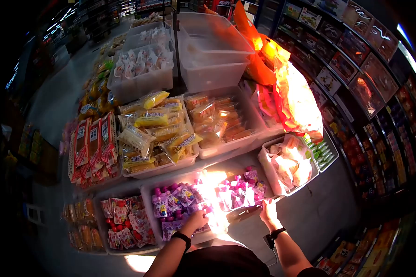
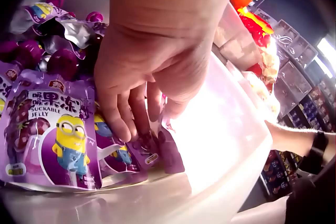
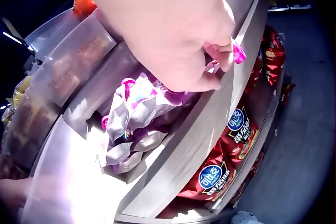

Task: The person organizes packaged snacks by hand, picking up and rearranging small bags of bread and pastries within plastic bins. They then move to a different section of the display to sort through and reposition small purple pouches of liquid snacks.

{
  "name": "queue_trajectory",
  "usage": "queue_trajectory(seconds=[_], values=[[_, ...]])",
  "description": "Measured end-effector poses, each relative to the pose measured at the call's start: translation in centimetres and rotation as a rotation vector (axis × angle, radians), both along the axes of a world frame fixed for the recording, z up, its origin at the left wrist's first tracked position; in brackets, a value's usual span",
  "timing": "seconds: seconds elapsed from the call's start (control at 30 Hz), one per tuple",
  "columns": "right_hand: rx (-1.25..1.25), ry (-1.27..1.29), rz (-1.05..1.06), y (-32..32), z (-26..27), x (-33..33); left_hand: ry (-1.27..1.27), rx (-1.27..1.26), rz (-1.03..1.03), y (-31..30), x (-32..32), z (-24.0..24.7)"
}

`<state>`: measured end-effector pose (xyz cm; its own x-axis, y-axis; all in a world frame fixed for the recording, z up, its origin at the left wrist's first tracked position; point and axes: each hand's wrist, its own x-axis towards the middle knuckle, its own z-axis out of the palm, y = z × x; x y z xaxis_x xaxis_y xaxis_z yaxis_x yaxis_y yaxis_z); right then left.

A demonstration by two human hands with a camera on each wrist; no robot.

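My left hand (image 1: 197,221) reaches into a translucent bin of purple jelly pouches (image 1: 182,196). In the left wrist view, fingers and thumb pinch a jelly pouch (image 2: 169,148) that stands against the bin's front wall. Beside it a larger-looking pouch (image 2: 58,134) faces outward with a yellow cartoon figure. My right hand (image 1: 269,213) is at the shelf's front edge, right of a second group of pouches (image 1: 240,191). Its curled fingers grip a jelly pouch by the top, and the pink cap (image 3: 239,52) pokes out past them; the rest is mostly hidden.
Left of the purple pouches stands a bin of red pouches (image 1: 127,221). Behind are bins of yellow-wrapped bread (image 1: 157,124) and stacked clear tubs (image 1: 212,69). A bin with a plastic bag (image 1: 289,166) stands to the right. Red snack bags (image 3: 215,176) fill a shelf below the wooden edge (image 3: 194,134).
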<state>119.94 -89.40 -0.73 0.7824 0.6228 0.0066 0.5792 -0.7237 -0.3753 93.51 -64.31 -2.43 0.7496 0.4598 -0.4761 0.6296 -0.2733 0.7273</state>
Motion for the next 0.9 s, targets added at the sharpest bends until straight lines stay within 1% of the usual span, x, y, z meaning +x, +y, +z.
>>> queue_trajectory(seconds=[0.03,0.1,0.13,0.2,0.23,0.27,0.3,0.33,0.37,0.43,0.47,0.5,0.53,0.57,0.63,0.7,0.77,0.8,0.83,0.9], values=[[-0.043,-0.059,0.032,0.0,0.0,-0.1,0.005,0.048,-0.023,0.0,0.2,-0.2],[-0.084,0.014,0.006,-0.1,-0.2,-0.5,0.004,0.132,-0.055,0.0,0.2,-0.7],[-0.103,0.053,-0.003,0.2,0.0,-0.8,0.011,0.150,-0.055,0.1,0.0,0.0],[-0.134,-0.047,0.161,0.4,0.4,-1.5,0.040,0.167,-0.048,0.3,-0.5,1.4],[-0.147,-0.098,0.244,0.6,0.7,-1.8,0.061,0.168,-0.040,0.6,-0.4,3.7],[-0.172,-0.175,0.427,0.3,0.2,-1.8,-0.035,0.240,-0.058,1.1,-0.4,6.7],[-0.124,-0.238,0.418,0.1,-1.2,-2.4,-0.127,0.318,-0.077,1.6,-0.4,9.7],[-0.114,-0.342,0.449,0.6,-0.3,-3.0,-0.183,0.278,-0.041,1.8,-1.0,11.6],[-0.101,-0.444,0.482,1.2,1.3,-4.0,-0.181,0.177,0.005,2.4,-1.9,11.7],[-0.104,-0.118,0.360,2.0,1.7,-5.3,-0.176,-0.016,0.112,3.3,-3.6,12.1],[-0.020,-0.017,0.294,3.6,3.7,-6.4,-0.154,-0.068,0.137,3.7,-4.5,11.5],[0.293,0.314,0.354,5.4,7.0,-7.2,-0.131,-0.122,0.161,3.7,-5.3,11.2],[0.196,0.481,0.296,7.2,10.5,-8.1,-0.177,-0.151,0.152,3.8,-5.6,11.7],[0.095,0.645,0.233,8.8,12.9,-9.0,-0.222,-0.181,0.139,3.8,-5.7,12.6],[0.329,0.948,0.380,11.3,14.0,-10.8,-0.316,-0.237,0.110,3.8,-5.4,14.1],[0.480,1.231,0.492,14.2,14.4,-12.8,-0.394,-0.315,0.175,3.1,-5.2,14.4],[0.280,1.288,0.600,16.2,16.0,-13.1,-0.456,-0.365,0.250,2.9,-5.1,15.0],[0.194,1.364,0.544,17.1,16.2,-13.4,-0.433,-0.270,0.299,3.0,-5.3,15.6],[0.190,1.259,0.554,17.5,15.7,-13.6,-0.387,-0.170,0.310,3.1,-5.9,15.1],[0.207,1.402,0.455,17.7,14.1,-13.6,-0.292,0.025,0.326,3.5,-7.1,13.5]])
